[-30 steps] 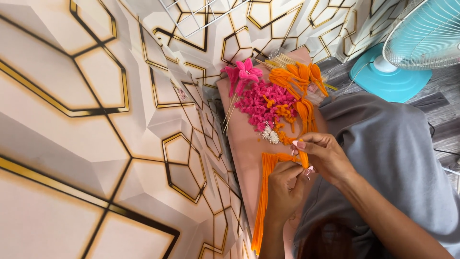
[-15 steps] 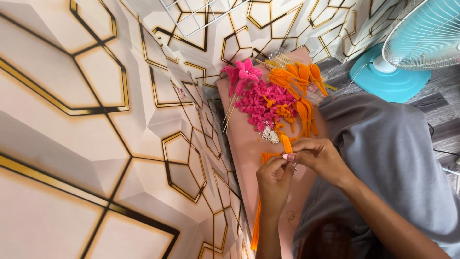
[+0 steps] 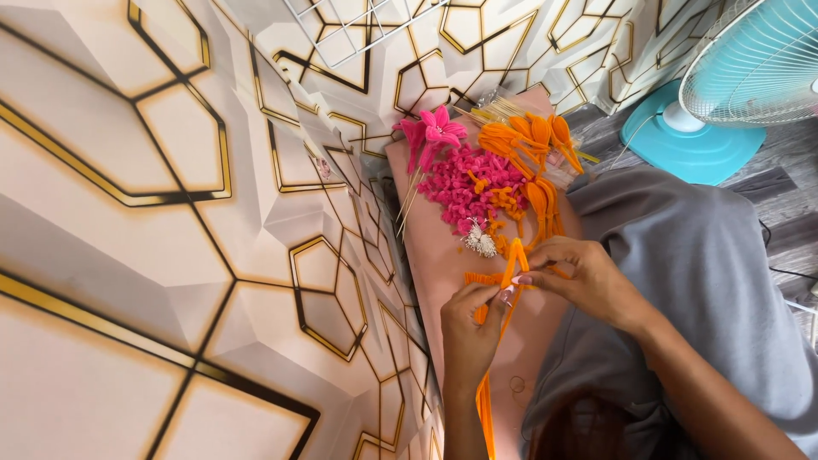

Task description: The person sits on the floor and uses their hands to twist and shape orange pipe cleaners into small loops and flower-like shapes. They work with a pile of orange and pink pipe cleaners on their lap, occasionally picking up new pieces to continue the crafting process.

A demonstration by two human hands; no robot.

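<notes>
Fingers of left hand (image 3: pixel 470 319) and right hand (image 3: pixel 588 277) pinched shut on orange pipe cleaner (image 3: pixel 514 271), pink board (image 3: pixel 443 255) beneath

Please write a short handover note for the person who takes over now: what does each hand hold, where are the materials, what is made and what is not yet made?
Left hand: fingers pinch the orange fuzzy stem from below.
Right hand: fingers pinch the same stem from above; it is bent into a loop.
Materials: all on the pink board; long orange stems trail toward the body.
Made: pink flower, orange petal shapes, pile of pink pieces.
Not yet made: the loop in hand is unfinished; the long stems are unshaped.
</notes>
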